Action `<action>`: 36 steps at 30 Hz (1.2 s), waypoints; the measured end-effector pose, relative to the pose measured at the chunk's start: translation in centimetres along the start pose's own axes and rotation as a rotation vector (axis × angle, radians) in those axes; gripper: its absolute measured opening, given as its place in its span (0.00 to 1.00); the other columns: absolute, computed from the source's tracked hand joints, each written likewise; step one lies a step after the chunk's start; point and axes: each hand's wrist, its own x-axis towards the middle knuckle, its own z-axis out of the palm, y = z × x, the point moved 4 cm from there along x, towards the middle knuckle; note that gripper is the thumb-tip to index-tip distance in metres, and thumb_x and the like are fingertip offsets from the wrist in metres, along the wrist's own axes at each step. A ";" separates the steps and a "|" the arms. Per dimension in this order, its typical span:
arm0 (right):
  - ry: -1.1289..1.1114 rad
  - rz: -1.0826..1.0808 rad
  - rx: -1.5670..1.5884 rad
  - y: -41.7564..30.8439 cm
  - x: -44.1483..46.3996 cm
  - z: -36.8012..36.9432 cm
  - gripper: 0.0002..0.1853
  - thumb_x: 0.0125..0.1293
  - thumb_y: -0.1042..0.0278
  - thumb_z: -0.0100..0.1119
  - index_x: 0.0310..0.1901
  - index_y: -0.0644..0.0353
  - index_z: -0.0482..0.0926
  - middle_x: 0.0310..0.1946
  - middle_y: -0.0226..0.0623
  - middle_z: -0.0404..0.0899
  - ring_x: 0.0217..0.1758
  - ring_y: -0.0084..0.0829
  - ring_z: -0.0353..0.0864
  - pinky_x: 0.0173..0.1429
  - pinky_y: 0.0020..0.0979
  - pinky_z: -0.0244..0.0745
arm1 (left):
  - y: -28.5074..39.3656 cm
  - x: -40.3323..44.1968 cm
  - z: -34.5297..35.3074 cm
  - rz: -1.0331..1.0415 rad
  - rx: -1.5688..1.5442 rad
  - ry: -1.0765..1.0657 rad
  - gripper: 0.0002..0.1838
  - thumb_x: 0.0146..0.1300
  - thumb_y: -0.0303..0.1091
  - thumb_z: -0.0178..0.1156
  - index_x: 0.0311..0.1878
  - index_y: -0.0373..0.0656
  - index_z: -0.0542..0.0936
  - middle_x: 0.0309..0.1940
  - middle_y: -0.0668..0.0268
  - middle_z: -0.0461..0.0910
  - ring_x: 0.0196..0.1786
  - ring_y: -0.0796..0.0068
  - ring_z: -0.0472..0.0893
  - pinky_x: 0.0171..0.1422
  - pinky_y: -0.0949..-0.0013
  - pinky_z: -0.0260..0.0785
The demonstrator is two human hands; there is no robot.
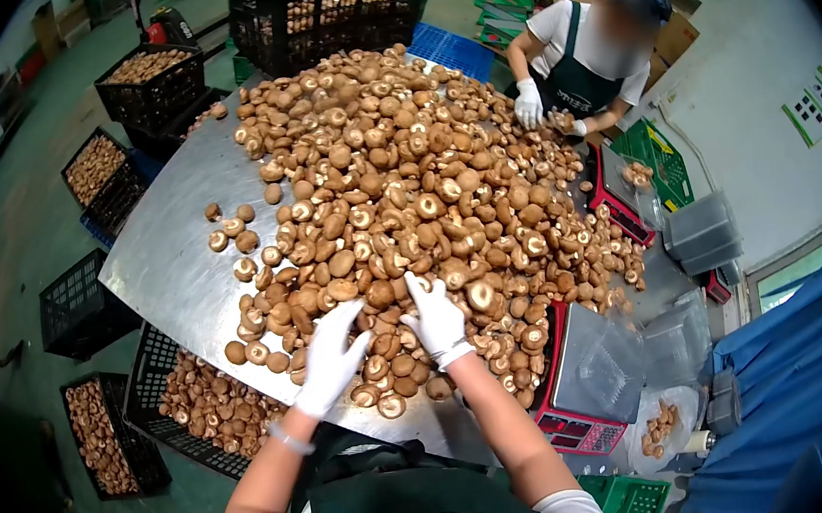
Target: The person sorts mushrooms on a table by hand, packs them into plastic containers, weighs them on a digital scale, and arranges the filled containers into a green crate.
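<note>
A large heap of brown shiitake mushrooms (391, 158) covers much of a metal table (180, 251). Both my hands wear white gloves and rest at the near edge of the heap. My left hand (331, 353) has its thumb apart from its fingers, and its fingertips touch mushrooms. A short distance to the right, my right hand (436, 319) lies on the heap with fingers spread, nothing visibly gripped. A few mushrooms (381, 294) sit between the two hands. What lies under the palms is hidden.
Right of the heap stands a red scale (579, 424) with a clear plastic box (598, 367). A black crate (148, 374) of mushrooms sits by the table's left edge. Across the table, a co-worker (581, 58) handles mushrooms near another red scale (616, 205).
</note>
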 end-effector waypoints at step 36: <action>0.140 -0.344 0.553 -9.9 5.3 1.0 0.14 0.64 0.64 0.60 0.50 0.58 0.80 0.48 0.43 0.80 0.49 0.42 0.81 0.54 0.34 0.76 | -7.0 -4.2 -3.2 -0.731 -1.566 -0.006 0.27 0.75 0.47 0.43 0.71 0.42 0.60 0.63 0.56 0.70 0.57 0.60 0.78 0.52 0.65 0.78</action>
